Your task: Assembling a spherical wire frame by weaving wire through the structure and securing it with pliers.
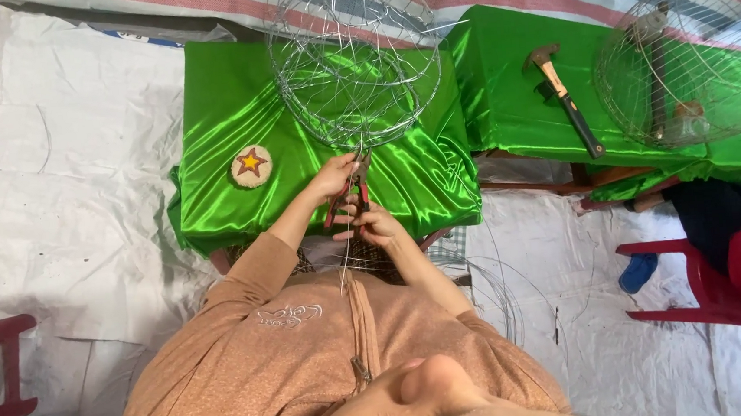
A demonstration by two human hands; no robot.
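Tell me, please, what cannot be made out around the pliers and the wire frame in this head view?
- Pliers jaws: too small, masked by the left hand.
- Wire below the right hand: too thin to follow.
- Wire frame: top cut off by the picture edge.

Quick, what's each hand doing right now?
Left hand: closed on the red-handled pliers, at the base of the wire frame.
Right hand: fingers pinched on a thin wire below the pliers.
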